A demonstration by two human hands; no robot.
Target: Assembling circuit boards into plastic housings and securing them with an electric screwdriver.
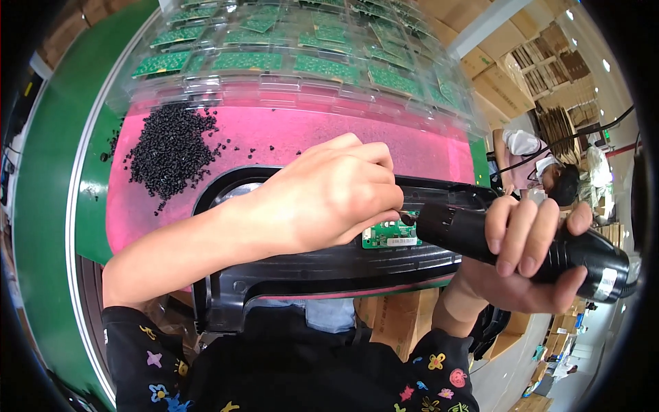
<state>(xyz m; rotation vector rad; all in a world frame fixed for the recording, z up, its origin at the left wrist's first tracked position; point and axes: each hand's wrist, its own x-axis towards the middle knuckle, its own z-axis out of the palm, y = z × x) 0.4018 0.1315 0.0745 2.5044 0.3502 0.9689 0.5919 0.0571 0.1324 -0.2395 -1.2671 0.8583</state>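
Labels: one white label with dark print lies on the green circuit board [374,237]; one white label sits near the rear end of the black power screwdriver [453,231]. Print on both is too small to be read reliably.

Landmark: one black plastic housing [309,271], laid on a pink mat [329,125] over the green surface [94,185]. The circuit board is inside the housing, right of its middle, just beside the left hand's fingertips and under the screwdriver's nose, partly hidden by both.

Right hand [532,250]: grip wrapped around the screwdriver body, above the right part of the housing, nose pointing left. Left hand [347,185]: above the middle of the housing, fingers curled in to the screwdriver's tip; whether this grip pinches anything cannot be told.

Count: one housing, one screwdriver, one board within the housing. One heap of small black screws [171,147] lies beyond the housing's left end, too many to count; several stray toward the housing. Stacked clear trays [264,89] stand beyond the housing's far side; at least four green boards [247,61] show in the nearest row.
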